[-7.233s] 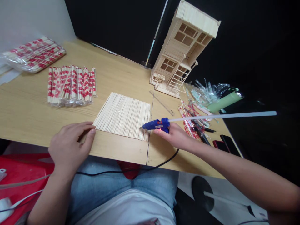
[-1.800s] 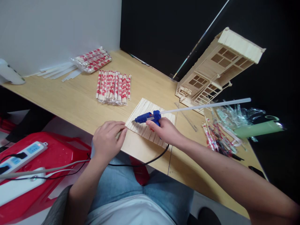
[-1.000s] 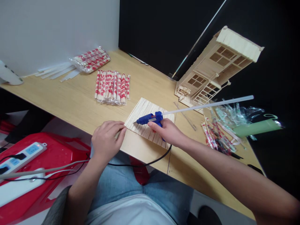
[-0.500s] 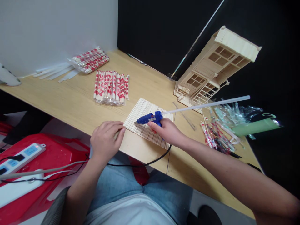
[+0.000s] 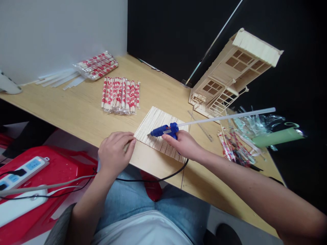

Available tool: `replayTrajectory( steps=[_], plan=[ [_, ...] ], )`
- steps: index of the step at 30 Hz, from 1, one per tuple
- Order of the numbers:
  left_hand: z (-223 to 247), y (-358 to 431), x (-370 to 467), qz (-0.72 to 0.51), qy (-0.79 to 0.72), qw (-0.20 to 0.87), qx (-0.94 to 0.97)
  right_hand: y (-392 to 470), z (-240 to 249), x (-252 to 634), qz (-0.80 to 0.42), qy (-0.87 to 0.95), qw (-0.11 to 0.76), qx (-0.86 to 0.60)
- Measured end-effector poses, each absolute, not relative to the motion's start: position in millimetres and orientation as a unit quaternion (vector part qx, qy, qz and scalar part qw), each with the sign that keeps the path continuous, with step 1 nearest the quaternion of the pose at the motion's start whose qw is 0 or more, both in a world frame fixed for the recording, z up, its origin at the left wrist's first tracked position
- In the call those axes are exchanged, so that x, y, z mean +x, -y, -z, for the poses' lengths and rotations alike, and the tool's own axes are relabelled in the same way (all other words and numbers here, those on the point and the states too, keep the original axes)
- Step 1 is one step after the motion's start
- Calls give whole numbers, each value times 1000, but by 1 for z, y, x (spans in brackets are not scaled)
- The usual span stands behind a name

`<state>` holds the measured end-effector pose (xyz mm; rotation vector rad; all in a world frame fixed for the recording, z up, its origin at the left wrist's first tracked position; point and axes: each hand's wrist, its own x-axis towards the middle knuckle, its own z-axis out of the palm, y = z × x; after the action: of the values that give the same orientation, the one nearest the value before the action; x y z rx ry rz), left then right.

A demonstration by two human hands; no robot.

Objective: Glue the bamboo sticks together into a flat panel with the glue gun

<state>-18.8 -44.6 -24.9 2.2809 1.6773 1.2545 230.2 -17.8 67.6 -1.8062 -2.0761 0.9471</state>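
Note:
A flat panel of pale wooden sticks (image 5: 150, 122) lies side by side on the table (image 5: 84, 112). My right hand (image 5: 185, 143) is wrapped round a blue glue gun (image 5: 165, 131) above the panel, its nozzle pointing left at the sticks. A long translucent glue stick (image 5: 227, 116) juts from the gun's back. At the panel's left corner is my left hand (image 5: 116, 149), its fingers closed; a small pale piece shows partly between thumb and fingers, too hidden to name.
Wrapped chopstick bundles (image 5: 121, 95) lie behind at left. A wooden model house (image 5: 217, 81) stands at back right, near a ruler (image 5: 201, 127), plastic wrappers (image 5: 255, 119) and a green cylinder (image 5: 278, 136). The gun's black cable (image 5: 163, 177) crosses the front edge.
My right hand and the glue gun have shifted slightly to the right over the panel. My left hand has stayed almost still.

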Motion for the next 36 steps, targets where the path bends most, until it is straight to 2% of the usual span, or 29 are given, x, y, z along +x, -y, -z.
replayTrajectory(
  steps=[9, 24, 30, 36],
  plan=[
    [25, 45, -18, -405, -545, 21, 734, 21, -69, 234, -361, 689, 132, -615],
    [24, 44, -18, -407, -542, 24, 735, 23, -69, 236, -307, 722, 118, -609],
    [26, 43, -19, -409, -536, 20, 738, 26, -66, 242, -323, 724, 156, -589],
    [26, 43, -19, -408, -536, 23, 739, 31, -63, 248, -361, 693, 158, -603]
  ],
)
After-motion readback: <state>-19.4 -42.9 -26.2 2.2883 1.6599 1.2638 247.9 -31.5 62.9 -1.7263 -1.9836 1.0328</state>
